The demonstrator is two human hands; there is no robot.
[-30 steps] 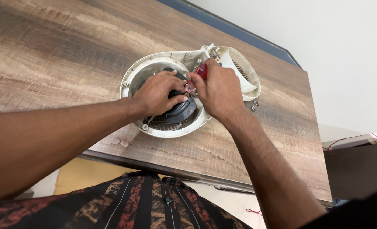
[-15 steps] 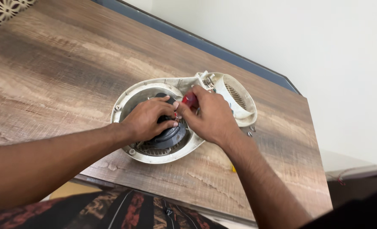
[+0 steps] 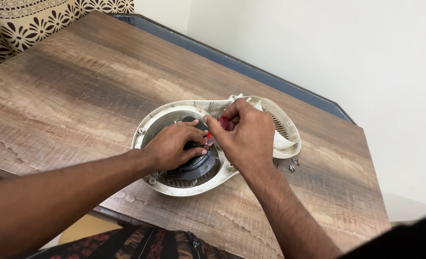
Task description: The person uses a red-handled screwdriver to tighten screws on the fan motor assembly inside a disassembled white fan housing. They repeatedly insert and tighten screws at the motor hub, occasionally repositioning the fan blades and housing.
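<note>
Blower housing (image 3: 174, 184), a dirty white snail-shaped plastic shell, lies flat near the front middle of the wooden desk (image 3: 78, 91). Its round chamber sits toward seven o'clock and its grilled outlet (image 3: 282, 129) points toward two o'clock, so the long axis runs along that diagonal. A dark motor hub (image 3: 196, 165) fills the middle of the chamber. The left hand (image 3: 172, 146) rests curled on the hub, fingers pressing down to steady it. The right hand (image 3: 244, 136) is closed in a pinch around a small red-handled screwdriver (image 3: 218, 129), whose tip angles down toward the hub at about eight o'clock. Doing this well likely means keeping the driver in line with the screw, pressing firmly, and holding the hub from turning. A few small loose screws (image 3: 293, 165) lie on the desk just beside the outlet, at four o'clock from the right hand.
</note>
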